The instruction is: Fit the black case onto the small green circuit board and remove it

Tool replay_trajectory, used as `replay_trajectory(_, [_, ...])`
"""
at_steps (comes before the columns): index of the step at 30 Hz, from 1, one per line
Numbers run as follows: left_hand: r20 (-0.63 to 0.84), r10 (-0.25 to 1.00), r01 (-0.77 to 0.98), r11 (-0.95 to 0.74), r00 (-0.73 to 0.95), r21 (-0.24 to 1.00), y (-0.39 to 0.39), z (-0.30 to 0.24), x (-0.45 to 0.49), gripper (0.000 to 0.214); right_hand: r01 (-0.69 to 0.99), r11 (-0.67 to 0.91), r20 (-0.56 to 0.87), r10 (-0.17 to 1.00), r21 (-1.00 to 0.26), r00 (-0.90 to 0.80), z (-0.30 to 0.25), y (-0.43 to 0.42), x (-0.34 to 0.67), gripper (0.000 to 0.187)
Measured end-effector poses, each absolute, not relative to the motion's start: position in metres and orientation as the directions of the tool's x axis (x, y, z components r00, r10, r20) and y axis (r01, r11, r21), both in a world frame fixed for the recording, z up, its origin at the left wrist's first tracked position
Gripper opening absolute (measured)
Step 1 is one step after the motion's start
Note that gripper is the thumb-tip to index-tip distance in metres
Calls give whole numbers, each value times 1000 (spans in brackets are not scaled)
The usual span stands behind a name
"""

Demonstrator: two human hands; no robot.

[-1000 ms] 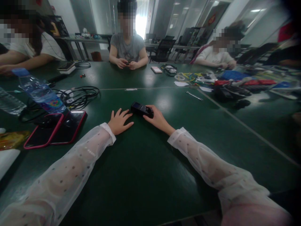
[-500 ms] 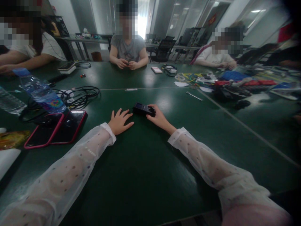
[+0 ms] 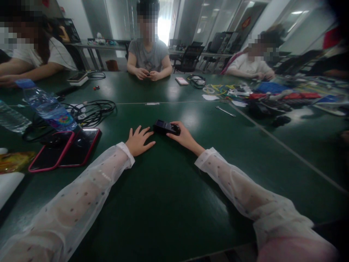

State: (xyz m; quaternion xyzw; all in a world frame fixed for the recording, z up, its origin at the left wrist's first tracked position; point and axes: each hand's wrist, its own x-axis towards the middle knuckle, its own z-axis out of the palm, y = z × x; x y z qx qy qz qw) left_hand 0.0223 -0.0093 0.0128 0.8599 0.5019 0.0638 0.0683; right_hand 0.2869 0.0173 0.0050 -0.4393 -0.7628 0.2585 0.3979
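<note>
Left hand point(image 3: 138, 141): it lies palm down on the green table point(image 3: 169, 203) with fingers spread and pointing away from the person. It holds nothing. The forearm runs in from the lower left in a sheer white dotted sleeve.

Right hand point(image 3: 183, 137): it is turned inward toward the left, with the wrist low on the table. Thumb and fingers are closed on the right end of a small black device point(image 3: 163, 126). The forearm comes in from the lower right in the same kind of sleeve.

The small black device sits at the middle of the table, just beyond the left fingertips and apart from them. Its long side points left.

Limits of view: the right fingers cover the device's right end. Its face is too dark and small to read. Whether it rests flat or is raised at the gripped end cannot be told. The right palm is hidden.

Surroundings: two phones in red cases point(image 3: 65, 149) lie well to the left, beside a water bottle point(image 3: 46, 107) and coiled black cables point(image 3: 94, 109). The far right of the table is blurred clutter.
</note>
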Motion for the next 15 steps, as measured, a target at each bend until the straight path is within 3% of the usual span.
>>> replay_trajectory(8, [46,873,856,-486,486,179,-10,14,23,64,441,514,390,854,-736,-343,2,21,289,49])
replay_trajectory(15, [69,870,853,-493,488,174,-11,13,23,62,424,489,405,871,-762,-277,0,22,289,50])
